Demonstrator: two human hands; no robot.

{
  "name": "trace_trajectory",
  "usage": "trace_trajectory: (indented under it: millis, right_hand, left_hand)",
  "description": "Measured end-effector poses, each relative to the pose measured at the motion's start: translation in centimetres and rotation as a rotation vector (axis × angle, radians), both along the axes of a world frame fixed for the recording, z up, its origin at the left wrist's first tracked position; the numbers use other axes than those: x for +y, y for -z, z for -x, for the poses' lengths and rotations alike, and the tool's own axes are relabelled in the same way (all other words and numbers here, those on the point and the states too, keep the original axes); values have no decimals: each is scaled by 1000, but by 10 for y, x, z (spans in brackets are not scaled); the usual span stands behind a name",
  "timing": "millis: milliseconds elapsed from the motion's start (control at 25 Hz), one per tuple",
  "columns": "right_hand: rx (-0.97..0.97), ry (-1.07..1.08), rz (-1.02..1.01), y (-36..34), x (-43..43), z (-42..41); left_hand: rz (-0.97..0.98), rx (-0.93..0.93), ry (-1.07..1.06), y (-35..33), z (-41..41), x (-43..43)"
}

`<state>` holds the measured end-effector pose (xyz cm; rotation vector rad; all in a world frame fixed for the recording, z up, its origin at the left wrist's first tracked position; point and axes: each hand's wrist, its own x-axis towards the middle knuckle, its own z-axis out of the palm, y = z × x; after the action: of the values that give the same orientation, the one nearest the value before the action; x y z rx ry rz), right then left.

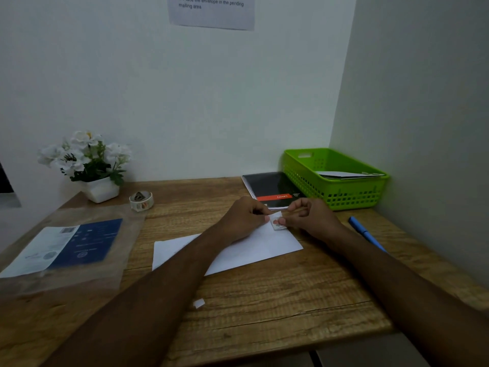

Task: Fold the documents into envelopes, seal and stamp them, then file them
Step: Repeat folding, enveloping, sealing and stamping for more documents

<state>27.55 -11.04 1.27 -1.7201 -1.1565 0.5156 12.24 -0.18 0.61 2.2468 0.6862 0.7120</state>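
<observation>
Sticking the stamp onto the far corner of the envelope looks like the step in hand. The envelope lies flat on the desk under both wrists, and the stamp sits on it between the two sets of fingertips. The right hand has its fingers curled, with thumb and forefinger tips pinching the stamp's near edge. The left hand is curled too, its fingertips at the corner just beside the stamp. Whether it grips the paper or only pins it down cannot be told.

The stamp is probably tiny, thin and limp, and likely to curl or grab crooked once its sticky side touches. It is best held by one edge and smoothed down flat with a fingertip. The envelope looks light and slightly stiff and would slide on the wood, so it needs a flat press while rubbing. For lifting it later, a long edge should do.

Beyond the right hand stands a green basket with white envelopes already inside. A black notebook lies just past the fingertips. Its orange band carries a short word too blurred to read.

High above the hands, a sheet on the wall reads "4. Place the envelope in the pending mailing area".
</observation>
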Motion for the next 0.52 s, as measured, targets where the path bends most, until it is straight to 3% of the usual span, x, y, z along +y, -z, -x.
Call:
trace_trajectory:
  millis: [520]
  right_hand:
    - [58,-32,-41,2,-1,-2]
  left_hand:
    - [-29,-1,-15,3,-2,1]
